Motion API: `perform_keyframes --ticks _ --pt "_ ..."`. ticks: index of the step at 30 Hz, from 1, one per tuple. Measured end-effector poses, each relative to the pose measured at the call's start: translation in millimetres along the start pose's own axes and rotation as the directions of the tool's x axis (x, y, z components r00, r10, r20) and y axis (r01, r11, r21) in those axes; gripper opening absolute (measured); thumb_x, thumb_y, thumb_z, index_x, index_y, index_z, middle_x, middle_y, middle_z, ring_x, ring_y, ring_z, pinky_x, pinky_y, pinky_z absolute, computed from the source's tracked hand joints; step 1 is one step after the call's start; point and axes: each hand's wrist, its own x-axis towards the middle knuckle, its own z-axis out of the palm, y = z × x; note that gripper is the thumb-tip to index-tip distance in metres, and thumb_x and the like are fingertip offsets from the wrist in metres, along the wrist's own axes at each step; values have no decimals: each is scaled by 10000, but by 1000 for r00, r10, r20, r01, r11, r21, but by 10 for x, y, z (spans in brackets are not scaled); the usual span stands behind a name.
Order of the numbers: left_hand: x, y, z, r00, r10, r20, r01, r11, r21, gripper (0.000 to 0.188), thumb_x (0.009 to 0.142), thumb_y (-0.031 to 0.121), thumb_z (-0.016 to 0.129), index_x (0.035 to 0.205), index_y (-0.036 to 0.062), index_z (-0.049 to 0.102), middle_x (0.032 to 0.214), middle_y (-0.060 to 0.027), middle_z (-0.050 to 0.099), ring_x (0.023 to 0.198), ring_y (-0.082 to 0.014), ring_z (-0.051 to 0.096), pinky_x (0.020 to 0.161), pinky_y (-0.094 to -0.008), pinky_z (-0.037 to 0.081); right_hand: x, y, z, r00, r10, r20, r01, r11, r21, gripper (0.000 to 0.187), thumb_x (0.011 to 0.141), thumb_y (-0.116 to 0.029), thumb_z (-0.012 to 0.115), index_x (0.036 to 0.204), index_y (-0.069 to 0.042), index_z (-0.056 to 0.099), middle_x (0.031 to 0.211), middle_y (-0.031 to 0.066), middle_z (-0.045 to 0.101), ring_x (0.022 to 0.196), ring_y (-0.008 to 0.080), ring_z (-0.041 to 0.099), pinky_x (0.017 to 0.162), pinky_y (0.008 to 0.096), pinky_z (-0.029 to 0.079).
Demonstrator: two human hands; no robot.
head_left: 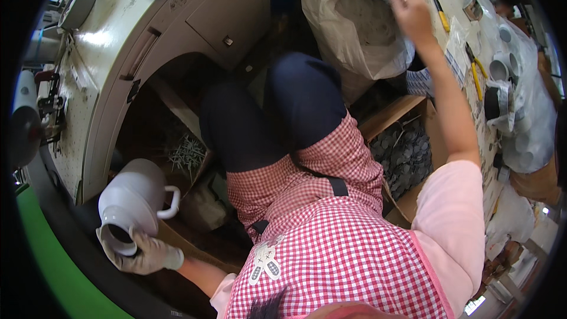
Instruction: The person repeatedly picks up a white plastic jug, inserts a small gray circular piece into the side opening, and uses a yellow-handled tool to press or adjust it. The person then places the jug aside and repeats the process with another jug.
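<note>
My left hand (139,254), in a pale work glove, is closed round the neck of a light grey jug (133,192). The jug lies tilted, its round opening toward me and its loop handle to the right. Out to the far right, my bare right hand (409,13) is raised beside the worktable's edge, over the rim of a clear plastic bag (322,9). Its fingers are curled in and slightly blurred; whatever they may hold is hidden. Translucent pieces fill the bag. Nearest to that hand on the table lie yellow-handled tweezers (443,19).
Yellow-handled pliers (476,74) and grey cups (503,66) are on the right worktable (472,35). A cardboard box (434,133) of grey discs stands by my right leg. At left is a white machine cabinet (230,18). Thin metal pieces (188,152) lie below it.
</note>
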Motion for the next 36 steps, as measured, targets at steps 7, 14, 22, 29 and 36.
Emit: perform_keyframes --ticks 7,14,22,29,36 --pt "-13 575 399 878 -449 168 478 848 -230 791 990 573 600 1409 -80 450 1390 -244 575 1263 -363 582 1084 -465 482 -133 237 1721 631 653 419 -568 756 -324 415 987 -432 609 1024 -53 772 1043 235 733 997 441 697 858 546 551" --pt "-114 761 565 777 -433 456 583 768 -265 1156 820 746 703 1556 -58 317 1412 -215 523 1322 -329 506 1137 -461 382 -464 198 1728 792 561 241 -522 827 -210 404 936 -421 687 1034 -41 782 1143 227 709 1062 392 694 904 480 553" --pt "-97 966 450 777 13 629 397 766 -506 1261 658 311 954 1618 -35 213 1435 -257 552 1363 -387 521 1181 -505 337 -315 -1405 131 652 476 590 -693 60 718 435 1022 -202 692 1413 -32 604 1201 105 728 1102 174 704 907 306 568" --pt "-175 1317 501 796 257 548 52 873 -486 1170 643 264 946 1591 -29 327 1319 -146 673 1240 -350 637 1062 -468 466 25 -3460 -1314 772 -426 471 -424 208 882 303 956 6 667 1257 -5 703 1176 157 751 931 218 773 599 275 600" --pt "-292 1430 437 838 320 441 -64 862 -503 1095 618 310 948 1520 -53 443 1345 -133 668 1248 -352 628 1090 -465 456 -310 -3934 -1283 789 -551 273 367 778 509 279 759 -68 740 1029 -1 744 1101 188 735 832 242 760 654 352 615"
